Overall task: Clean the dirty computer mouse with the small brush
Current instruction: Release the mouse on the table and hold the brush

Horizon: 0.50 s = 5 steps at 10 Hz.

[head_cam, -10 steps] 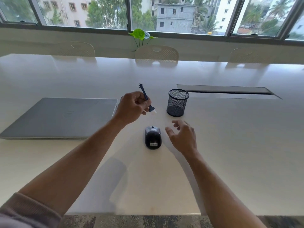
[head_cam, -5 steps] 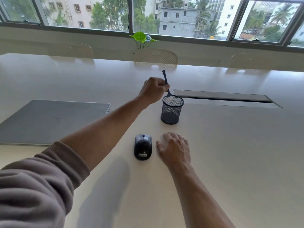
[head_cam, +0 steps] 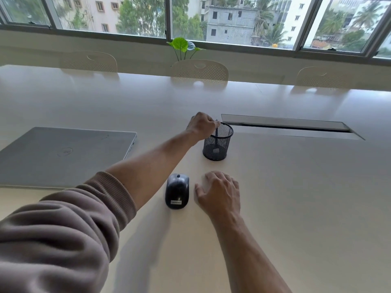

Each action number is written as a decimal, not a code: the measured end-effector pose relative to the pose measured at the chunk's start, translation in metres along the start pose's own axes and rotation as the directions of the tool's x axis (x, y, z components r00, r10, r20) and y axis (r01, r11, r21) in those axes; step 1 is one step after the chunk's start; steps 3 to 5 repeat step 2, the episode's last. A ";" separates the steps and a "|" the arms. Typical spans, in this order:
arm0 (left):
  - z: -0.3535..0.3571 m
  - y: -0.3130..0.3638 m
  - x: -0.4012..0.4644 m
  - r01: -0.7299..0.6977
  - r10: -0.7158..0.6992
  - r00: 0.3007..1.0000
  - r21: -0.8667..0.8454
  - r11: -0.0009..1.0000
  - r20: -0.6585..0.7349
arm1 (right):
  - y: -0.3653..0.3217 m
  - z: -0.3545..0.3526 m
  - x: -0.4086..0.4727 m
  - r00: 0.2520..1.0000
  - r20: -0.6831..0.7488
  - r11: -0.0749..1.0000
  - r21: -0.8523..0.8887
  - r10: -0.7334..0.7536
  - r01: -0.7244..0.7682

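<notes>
Head view: brush in the mesh cup.
Your left hand (head_cam: 202,124) pinches the small brush (head_cam: 217,136) standing inside the mesh cup (head_cam: 218,144). Nearer you than the cup, the mouse (head_cam: 177,191) lies on the table (head_cam: 296,187); your right hand (head_cam: 220,193) rests flat just beside it, fingers relaxed.

A closed grey laptop (head_cam: 63,154) lies at the left on the pale table (head_cam: 296,197). A black mesh cup (head_cam: 218,142) stands near the middle, a long cable slot (head_cam: 289,126) to its right. At the far edge stand 3 cream chairs (head_cam: 198,69), a green plant (head_cam: 183,46) and windows (head_cam: 232,20) behind them.
</notes>
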<state>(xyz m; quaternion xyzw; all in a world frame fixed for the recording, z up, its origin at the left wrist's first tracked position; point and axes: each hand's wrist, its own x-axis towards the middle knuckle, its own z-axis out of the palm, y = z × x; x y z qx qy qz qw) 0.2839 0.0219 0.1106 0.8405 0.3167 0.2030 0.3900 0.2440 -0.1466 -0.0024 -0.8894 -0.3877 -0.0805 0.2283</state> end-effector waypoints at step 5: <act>-0.013 -0.015 -0.014 -0.018 -0.003 0.989 -0.137 0.990 -0.148 | -0.001 -0.003 0.000 1.000 0.004 1.000 0.004 0.009 -0.009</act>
